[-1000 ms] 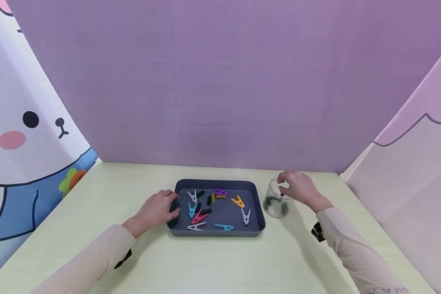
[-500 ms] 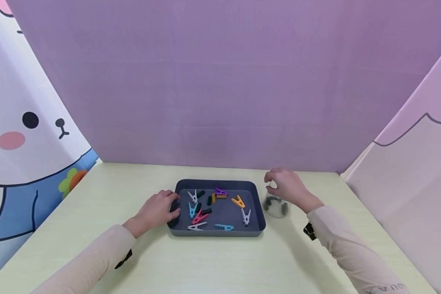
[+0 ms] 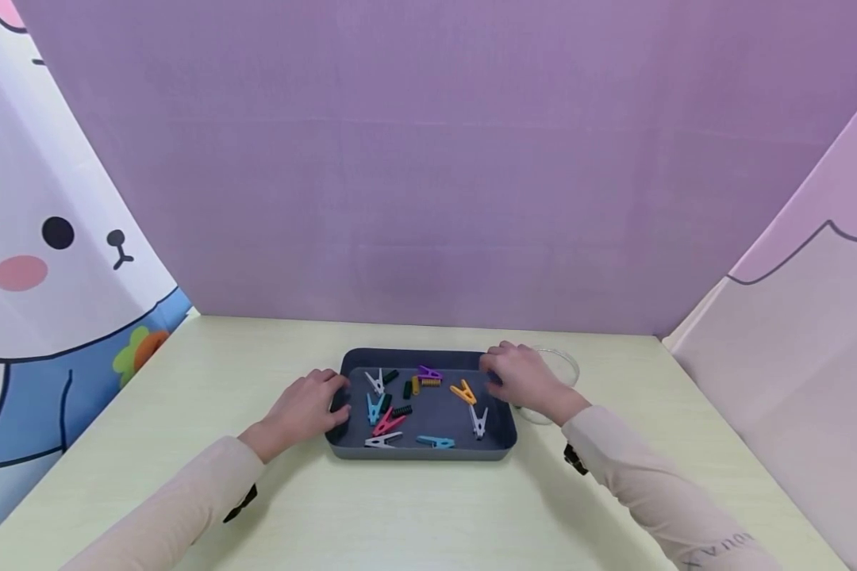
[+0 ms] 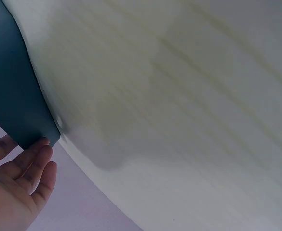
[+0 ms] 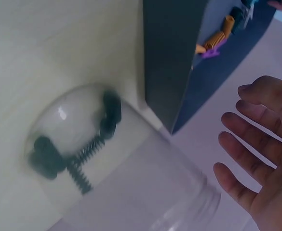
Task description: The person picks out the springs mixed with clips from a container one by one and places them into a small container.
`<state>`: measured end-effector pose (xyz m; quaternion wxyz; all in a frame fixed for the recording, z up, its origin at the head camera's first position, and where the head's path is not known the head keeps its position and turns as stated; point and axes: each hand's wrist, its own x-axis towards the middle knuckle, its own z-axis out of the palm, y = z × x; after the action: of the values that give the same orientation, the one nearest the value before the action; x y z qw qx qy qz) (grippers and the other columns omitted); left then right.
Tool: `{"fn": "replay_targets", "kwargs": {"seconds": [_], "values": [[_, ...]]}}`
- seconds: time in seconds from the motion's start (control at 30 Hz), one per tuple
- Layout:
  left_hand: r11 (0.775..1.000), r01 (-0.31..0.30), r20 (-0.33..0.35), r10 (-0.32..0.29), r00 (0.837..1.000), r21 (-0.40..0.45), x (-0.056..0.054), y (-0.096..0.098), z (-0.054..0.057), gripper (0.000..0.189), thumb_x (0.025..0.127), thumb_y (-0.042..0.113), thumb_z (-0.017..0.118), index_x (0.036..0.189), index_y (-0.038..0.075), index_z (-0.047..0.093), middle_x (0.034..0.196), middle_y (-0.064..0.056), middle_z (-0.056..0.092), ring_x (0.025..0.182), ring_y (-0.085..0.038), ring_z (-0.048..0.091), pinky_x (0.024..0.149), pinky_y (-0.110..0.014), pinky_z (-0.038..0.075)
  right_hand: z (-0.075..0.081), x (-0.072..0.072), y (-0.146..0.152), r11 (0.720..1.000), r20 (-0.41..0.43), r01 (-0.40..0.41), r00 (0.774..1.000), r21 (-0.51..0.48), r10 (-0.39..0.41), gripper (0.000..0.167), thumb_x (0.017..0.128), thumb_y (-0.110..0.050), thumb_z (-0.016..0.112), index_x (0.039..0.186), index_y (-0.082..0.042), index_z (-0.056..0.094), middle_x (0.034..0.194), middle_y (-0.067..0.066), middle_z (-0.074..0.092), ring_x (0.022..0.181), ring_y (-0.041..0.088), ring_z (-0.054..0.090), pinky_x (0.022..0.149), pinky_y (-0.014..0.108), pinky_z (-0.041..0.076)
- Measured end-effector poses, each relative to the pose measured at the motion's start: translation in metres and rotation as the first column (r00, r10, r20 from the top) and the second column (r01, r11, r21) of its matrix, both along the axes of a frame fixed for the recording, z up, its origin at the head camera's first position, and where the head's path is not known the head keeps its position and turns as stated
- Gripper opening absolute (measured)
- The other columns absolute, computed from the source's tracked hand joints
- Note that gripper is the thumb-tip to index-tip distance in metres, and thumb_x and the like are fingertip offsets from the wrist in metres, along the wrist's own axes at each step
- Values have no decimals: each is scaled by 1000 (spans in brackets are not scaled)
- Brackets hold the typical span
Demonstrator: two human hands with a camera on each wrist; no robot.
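A dark grey tray (image 3: 428, 454) lies on the table, and my left hand (image 3: 303, 412) grips its left rim. In the left wrist view, those fingers (image 4: 43, 180) lie along the tray's wall. My right hand (image 3: 528, 381) hovers over the right rim, its fingers loosely spread and holding nothing. Inside the tray are several clothespins, among them a yellow clothespin (image 3: 463, 392), a red clothespin (image 3: 388, 422) and a purple clothespin (image 3: 429, 371). Small ribbed black and yellow cylinders lie among them, such as a black cylinder (image 3: 401, 411).
A clear jar (image 5: 145, 168) stands right of the tray, partly hidden by my right hand in the head view. Several dark green pieces (image 5: 47, 159), some coiled, lie at its bottom. A purple cloth backdrop (image 3: 428, 174) rises behind the table.
My right hand has moved left from above the jar's mouth to the tray's right rim. A small dark piece at its fingertips earlier is gone. The left hand has stayed put.
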<state>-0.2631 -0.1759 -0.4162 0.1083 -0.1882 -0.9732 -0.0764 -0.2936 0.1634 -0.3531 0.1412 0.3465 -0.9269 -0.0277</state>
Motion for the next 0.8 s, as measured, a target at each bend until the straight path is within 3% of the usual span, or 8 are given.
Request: {"fn": "replay_targets", "kwargs": {"seconds": [0.2, 0.4, 0.63, 0.8], "values": [[1000, 8, -12, -8, 1000, 1, 0, -1, 1, 41, 78, 35, 67, 106, 6, 63, 104, -10, 62, 91, -25, 57, 78, -41, 50, -11, -3, -17, 998, 47, -10, 999, 66, 7, 19, 75, -23, 71, 91, -14, 66, 88, -2, 65, 80, 16, 55, 65, 34, 48], [1000, 12, -18, -12, 1000, 0, 1, -1, 1, 40, 78, 34, 66, 106, 6, 63, 104, -11, 62, 91, -26, 58, 78, -42, 50, -20, -6, -31, 998, 60, -25, 998, 50, 22, 15, 77, -23, 71, 88, -14, 65, 81, -3, 61, 76, 16, 55, 65, 34, 48], [1000, 8, -27, -9, 1000, -7, 1, -1, 0, 41, 78, 35, 67, 106, 6, 63, 104, -11, 62, 90, -25, 57, 76, -41, 50, -26, -12, -42, 998, 79, -27, 997, 59, 22, 18, 80, -24, 68, 94, -14, 66, 85, -3, 63, 86, 17, 61, 81, 38, 50], [1000, -1, -25, 1, 1000, -13, 1, -1, 1, 41, 78, 36, 66, 107, 7, 63, 104, -11, 62, 90, -25, 58, 76, -41, 50, -27, -15, -49, 997, 108, -30, 994, 67, 23, 19, 80, -24, 68, 96, -13, 65, 88, -2, 63, 90, 19, 60, 76, 36, 50]]}}
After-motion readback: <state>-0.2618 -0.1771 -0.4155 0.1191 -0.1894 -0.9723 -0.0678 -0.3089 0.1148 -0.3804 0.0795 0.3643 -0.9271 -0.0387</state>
